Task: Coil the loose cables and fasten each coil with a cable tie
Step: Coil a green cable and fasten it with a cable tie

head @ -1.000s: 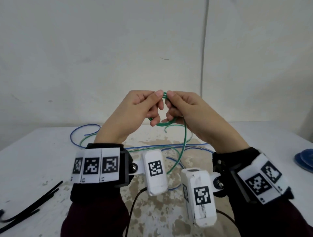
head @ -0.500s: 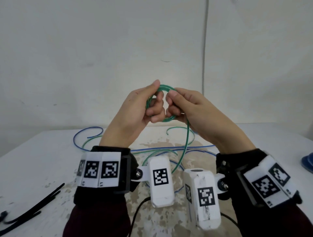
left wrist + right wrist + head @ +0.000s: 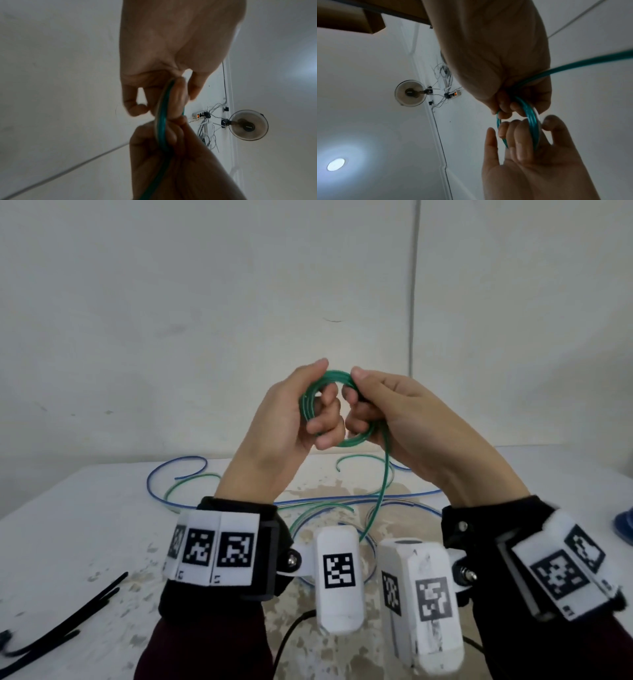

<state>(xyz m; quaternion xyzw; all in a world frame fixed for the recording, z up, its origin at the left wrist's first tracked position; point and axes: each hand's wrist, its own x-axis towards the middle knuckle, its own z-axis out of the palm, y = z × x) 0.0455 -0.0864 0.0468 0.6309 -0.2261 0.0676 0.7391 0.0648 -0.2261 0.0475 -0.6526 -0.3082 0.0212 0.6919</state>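
Holding a small green cable coil [image 3: 337, 409] upright above the worktop [image 3: 68, 529], the left hand [image 3: 284, 426] grips its 9 o'clock side, the right hand [image 3: 407, 422] its 3 o'clock side; the tail hangs toward 6 o'clock.

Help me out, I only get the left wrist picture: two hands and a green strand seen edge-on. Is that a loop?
Observer: Yes. In the head view the green cable forms a small coil of several turns, gripped by the left hand and the right hand.
Operator: Is all of it wound up?
Observer: No. A loose tail hangs from the right hand down to the table.
Operator: Anything to tie it with?
Observer: Black cable ties lie on the table's left side, untouched.
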